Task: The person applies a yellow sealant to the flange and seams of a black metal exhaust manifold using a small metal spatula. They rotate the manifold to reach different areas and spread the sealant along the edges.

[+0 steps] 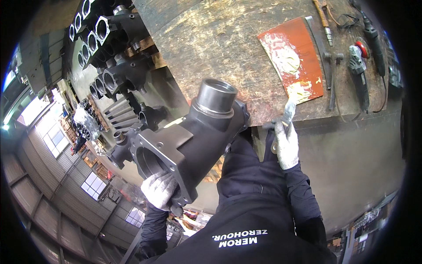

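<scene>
A large black metal pipe housing (211, 132), with a bare machined collar on top and a square flange (160, 152) facing left, tilts before me at the bench's near edge. My left hand (160, 189), in a pale knit glove, is closed on the lower rim of that flange, its fingertips at the round opening. My right hand (286, 145), gloved too, grips a putty knife (289, 112) whose blade is smeared whitish. Just beyond the blade lies a reddish-brown board (311, 66) carrying pale yellow putty (288, 60).
The worn wooden bench (211, 39) spans the top. On its right lie an angle grinder (358, 70), a hammer (332, 57), a wooden-handled tool (323, 20) and a black power tool (373, 39) with its cord. Several similar black castings (125, 72) stand at the left.
</scene>
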`<state>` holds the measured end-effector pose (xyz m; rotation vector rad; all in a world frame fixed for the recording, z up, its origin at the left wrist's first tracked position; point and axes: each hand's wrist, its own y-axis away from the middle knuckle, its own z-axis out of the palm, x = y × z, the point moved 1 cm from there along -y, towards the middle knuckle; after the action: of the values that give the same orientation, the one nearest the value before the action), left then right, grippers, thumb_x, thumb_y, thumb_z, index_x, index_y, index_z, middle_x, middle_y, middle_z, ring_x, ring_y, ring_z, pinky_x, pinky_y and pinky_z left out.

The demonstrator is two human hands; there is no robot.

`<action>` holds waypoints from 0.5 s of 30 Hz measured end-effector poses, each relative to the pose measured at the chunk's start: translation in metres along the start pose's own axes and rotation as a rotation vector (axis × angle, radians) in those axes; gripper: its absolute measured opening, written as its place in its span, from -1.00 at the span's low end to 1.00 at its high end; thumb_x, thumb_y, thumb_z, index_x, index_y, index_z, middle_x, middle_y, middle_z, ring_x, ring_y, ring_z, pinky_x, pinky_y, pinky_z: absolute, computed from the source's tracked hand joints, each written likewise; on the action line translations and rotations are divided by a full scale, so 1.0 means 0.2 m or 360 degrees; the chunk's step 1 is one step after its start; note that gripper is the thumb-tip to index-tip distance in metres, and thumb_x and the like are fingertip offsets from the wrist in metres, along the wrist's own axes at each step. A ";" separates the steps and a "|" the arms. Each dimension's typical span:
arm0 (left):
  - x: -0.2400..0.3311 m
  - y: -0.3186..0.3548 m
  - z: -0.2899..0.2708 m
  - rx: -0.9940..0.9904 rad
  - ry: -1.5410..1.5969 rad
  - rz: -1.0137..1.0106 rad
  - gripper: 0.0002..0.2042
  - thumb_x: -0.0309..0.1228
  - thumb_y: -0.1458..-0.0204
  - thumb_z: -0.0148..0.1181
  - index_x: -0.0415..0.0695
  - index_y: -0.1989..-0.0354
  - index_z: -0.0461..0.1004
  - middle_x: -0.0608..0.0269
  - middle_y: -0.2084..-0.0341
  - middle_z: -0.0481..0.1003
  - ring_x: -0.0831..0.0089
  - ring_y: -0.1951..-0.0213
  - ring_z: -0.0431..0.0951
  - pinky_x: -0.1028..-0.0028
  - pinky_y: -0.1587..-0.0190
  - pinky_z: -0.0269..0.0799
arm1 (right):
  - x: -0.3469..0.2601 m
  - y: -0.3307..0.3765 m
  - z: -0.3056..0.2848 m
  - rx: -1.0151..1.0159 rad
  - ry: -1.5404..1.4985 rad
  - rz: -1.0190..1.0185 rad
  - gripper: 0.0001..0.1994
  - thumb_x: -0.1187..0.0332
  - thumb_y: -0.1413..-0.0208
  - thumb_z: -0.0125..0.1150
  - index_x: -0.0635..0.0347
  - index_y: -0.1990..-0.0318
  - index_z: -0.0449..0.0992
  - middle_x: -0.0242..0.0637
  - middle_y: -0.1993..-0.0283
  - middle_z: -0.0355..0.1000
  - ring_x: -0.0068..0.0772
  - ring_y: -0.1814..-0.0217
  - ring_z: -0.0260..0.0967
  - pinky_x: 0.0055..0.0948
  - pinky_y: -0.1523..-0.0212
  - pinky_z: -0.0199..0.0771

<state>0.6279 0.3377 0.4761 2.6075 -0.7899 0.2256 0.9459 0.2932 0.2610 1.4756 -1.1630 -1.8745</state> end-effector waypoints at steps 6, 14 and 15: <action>0.03 0.00 0.02 -0.0112 -0.0131 0.0395 -0.67 -0.31 0.22 0.20 -0.20 0.25 0.59 0.13 0.31 0.66 0.26 0.25 0.71 0.22 0.14 0.68 | -0.20 -0.19 0.25 -0.0215 0.0112 -0.0485 -0.58 0.13 -0.42 0.11 0.27 -0.22 0.43 -0.16 0.08 0.61 -0.48 0.37 0.33 -0.46 0.34 0.34; 0.07 0.13 0.13 -0.0113 -0.0366 0.0909 -0.66 -0.20 0.01 0.13 -0.25 0.25 0.57 0.00 0.38 0.62 0.19 0.31 0.68 0.20 0.12 0.64 | -0.19 -0.07 0.30 -0.0168 0.0615 -0.0601 -0.60 0.17 -0.25 0.30 0.24 -0.10 0.44 0.14 0.16 0.60 0.18 0.08 0.60 -0.12 0.06 0.55; 0.05 0.15 0.14 -0.0075 -0.0378 0.0953 -0.62 -0.14 0.03 0.15 -0.25 0.25 0.57 0.01 0.38 0.62 0.20 0.32 0.69 0.21 0.13 0.64 | -0.15 -0.06 0.32 -0.0063 0.0576 -0.0583 -0.58 0.18 -0.25 0.30 0.28 -0.11 0.43 0.13 0.13 0.60 0.13 0.05 0.60 -0.14 0.05 0.55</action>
<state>0.6200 0.2987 0.4630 2.3104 -1.6269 0.0592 0.8959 0.3444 0.2707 2.0075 -0.7198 -1.7320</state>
